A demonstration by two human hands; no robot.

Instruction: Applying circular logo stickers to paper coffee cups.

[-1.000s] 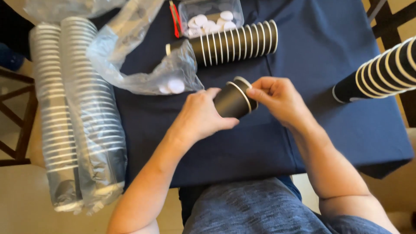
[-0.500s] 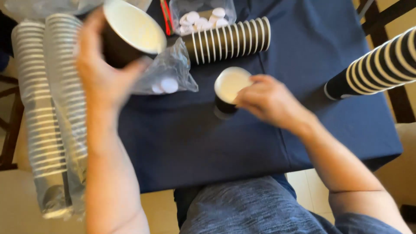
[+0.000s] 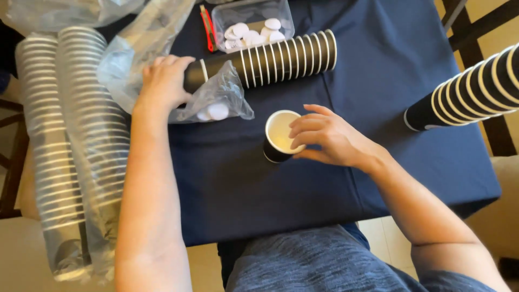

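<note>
Two hands work apart over a dark blue cloth-covered surface (image 3: 346, 70). The left hand (image 3: 162, 81) lies palm down with fingers curled over the narrow end of a nested stack of black cups with white rims (image 3: 270, 62), which lies on its side and runs away to the right of that hand. Just beside the left hand, toward the right hand, sits a crumpled clear plastic bag (image 3: 216, 100) with round white lids showing through it. Beyond the stack, farther from the person, a clear plastic tub (image 3: 251, 24) holds more white lids, and a red tool (image 3: 208, 27) lies beside it. To the outside of the left forearm, two long sleeves of cups in clear wrap (image 3: 70, 151) hang past the edge of the surface. The right hand (image 3: 324, 138) rests beside a single black cup (image 3: 278, 135), which stands upright between the two hands; its fingertips touch the white rim and side, fingers loosely bent rather than clamped around it. Well to the outside of the right hand, another nested stack of black cups (image 3: 467, 89) lies tilted across the far corner.
</note>
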